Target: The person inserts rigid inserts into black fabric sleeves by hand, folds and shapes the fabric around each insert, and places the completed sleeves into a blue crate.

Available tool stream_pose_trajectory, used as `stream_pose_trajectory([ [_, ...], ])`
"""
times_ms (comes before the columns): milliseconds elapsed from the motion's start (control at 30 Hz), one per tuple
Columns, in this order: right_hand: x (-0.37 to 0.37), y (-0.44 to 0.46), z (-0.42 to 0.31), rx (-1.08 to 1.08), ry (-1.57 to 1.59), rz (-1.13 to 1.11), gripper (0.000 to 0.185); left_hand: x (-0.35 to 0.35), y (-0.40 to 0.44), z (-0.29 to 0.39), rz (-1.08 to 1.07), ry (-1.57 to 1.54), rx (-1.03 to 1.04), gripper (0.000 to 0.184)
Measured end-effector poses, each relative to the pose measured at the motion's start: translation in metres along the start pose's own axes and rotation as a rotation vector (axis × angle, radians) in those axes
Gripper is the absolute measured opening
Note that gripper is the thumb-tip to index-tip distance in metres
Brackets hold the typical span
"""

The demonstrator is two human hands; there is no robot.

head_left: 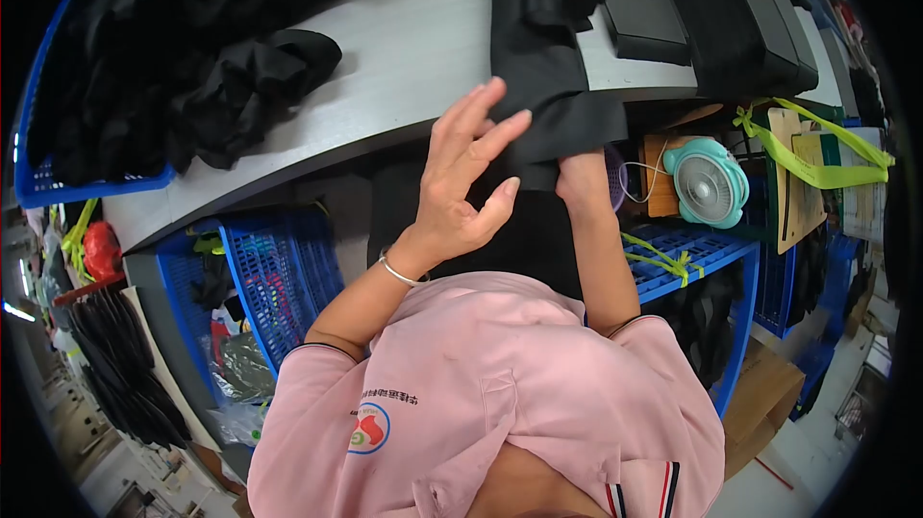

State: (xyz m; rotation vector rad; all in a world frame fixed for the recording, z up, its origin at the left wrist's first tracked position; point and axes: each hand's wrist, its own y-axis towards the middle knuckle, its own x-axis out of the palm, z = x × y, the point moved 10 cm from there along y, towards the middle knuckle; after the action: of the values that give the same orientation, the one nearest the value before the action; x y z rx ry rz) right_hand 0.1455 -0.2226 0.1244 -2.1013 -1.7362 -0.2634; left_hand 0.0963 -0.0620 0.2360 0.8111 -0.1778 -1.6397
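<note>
Pink cloth comes first: the worker's shirt [519, 364], a round logo [369, 429] on its chest. Beyond it runs a pale table [404, 47] with a curved-looking front edge. A dark heap [173, 27] spills out of a blue basket [115, 193] at the far left, and black panels [644, 3] lie at the right. Below table height are a blue crate [279, 287] on the left and, on the right, a teal fan [713, 183] near a blue rack [673, 268].

Both forearms reach forward to the table's edge, the left one slanting inward, with a bracelet [396, 270] at its wrist. The black strip [538, 71] lies on the table between them, its near end past the edge. Over its left side is the left hand [450, 181], spread wide and grasping nothing; whether its fingertips touch, I can't tell. The right hand [582, 175] is mostly covered by the strip's near end, so its grip can't be made out.
</note>
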Motion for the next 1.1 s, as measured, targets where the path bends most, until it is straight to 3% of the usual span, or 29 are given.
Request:
stream_pose_trajectory([
  [133, 0.003, 0.002, 0.007, 0.144, 0.262, 0.008, 0.036, 0.021, -0.011, -0.011, -0.021, 0.061, -0.123, 0.091],
  [333, 0.014, -0.008, 0.007, 0.165, 0.374, -0.024, 0.039, 0.007, -0.004, -0.017, 0.321, 0.066, -0.199, 0.083],
  [533, 0.018, -0.014, 0.002, 0.147, 0.388, -0.06, 0.038, 0.004, -0.001, -0.023, 0.391, -0.109, -0.273, 0.062],
  [1100, 0.014, -0.006, 0.029, 0.201, 0.545, 0.083, 0.031, 0.009, -0.01, -0.021, 0.395, -0.147, -0.237, 0.05],
])
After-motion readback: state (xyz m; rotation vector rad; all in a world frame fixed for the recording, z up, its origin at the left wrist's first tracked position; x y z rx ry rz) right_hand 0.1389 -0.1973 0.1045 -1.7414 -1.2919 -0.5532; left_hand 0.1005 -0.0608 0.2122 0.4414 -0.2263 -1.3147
